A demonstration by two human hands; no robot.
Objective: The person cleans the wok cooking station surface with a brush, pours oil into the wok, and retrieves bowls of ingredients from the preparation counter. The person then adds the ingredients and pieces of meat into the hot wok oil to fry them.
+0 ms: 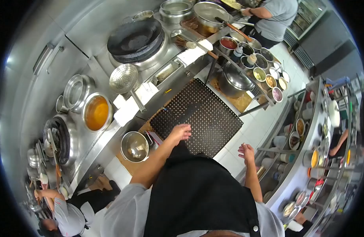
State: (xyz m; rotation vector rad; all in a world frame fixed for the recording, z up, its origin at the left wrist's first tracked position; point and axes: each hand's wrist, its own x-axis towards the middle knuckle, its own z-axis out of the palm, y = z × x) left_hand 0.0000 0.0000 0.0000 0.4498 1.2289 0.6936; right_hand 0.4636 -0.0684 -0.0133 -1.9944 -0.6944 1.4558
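My left hand (pixel 180 133) hangs in the air in front of the black apron (pixel 198 193), its fingers loosely stretched and nothing in them. Below it lies a black perforated floor mat (pixel 201 114). My right hand (pixel 246 152) hovers above the pale floor tiles, near the shelving on the right; its fingers are slightly bent and apart, and it looks bare. Neither hand touches anything. Nearest my left hand on the stove side are a metal pot (pixel 135 146) on the floor and a large strainer ladle (pixel 124 79) lying across the stove edge.
A black wok (pixel 135 39) sits on the burner, with a pot of amber liquid (pixel 97 112) to its left. Seasoning bowls (pixel 228 43) stand on a rack ahead. A counter (pixel 282 193) with containers runs along the right. Co-workers stand at lower left (pixel 69 213) and top right (pixel 275 19).
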